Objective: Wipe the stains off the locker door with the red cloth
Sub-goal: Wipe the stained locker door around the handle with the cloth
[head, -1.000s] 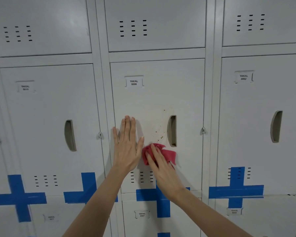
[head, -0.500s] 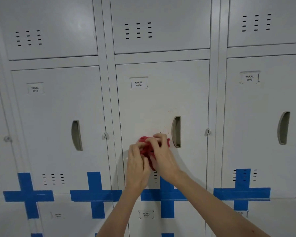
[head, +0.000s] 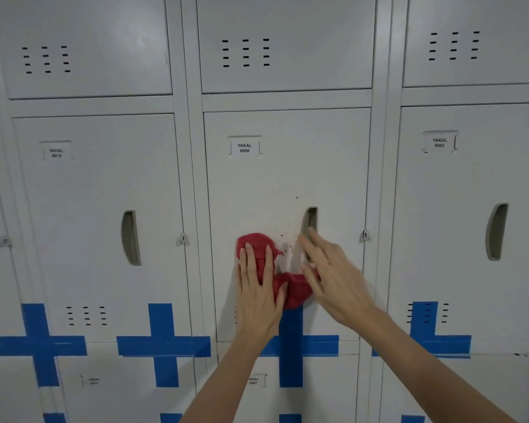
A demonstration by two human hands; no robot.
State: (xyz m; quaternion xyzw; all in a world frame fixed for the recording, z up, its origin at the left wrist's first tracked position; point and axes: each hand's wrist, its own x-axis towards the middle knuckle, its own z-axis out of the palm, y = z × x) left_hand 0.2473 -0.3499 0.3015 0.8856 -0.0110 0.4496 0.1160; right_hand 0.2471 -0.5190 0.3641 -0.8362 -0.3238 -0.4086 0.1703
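Note:
The grey locker door (head: 287, 178) labelled YAKAL 0006 fills the middle of the view. Small brown stains (head: 283, 236) speckle it just left of its recessed handle (head: 309, 222), with one dot higher up. The red cloth (head: 293, 290) lies spread against the door below the stains. My left hand (head: 258, 288) presses flat on the cloth's left part, fingers up and apart. My right hand (head: 330, 276) is blurred, fingers spread, over the cloth's right edge and the lower end of the handle.
Neighbouring locker doors (head: 98, 209) (head: 471, 209) flank the middle one, each with its own handle and label. Blue tape crosses (head: 164, 346) mark the lower edge of the row. Upper lockers with vent slots (head: 246, 53) sit above.
Both hands had bunched the cloth together half a second ago; now the cloth is spread out, my left hand flat on it and my right hand moved right toward the handle.

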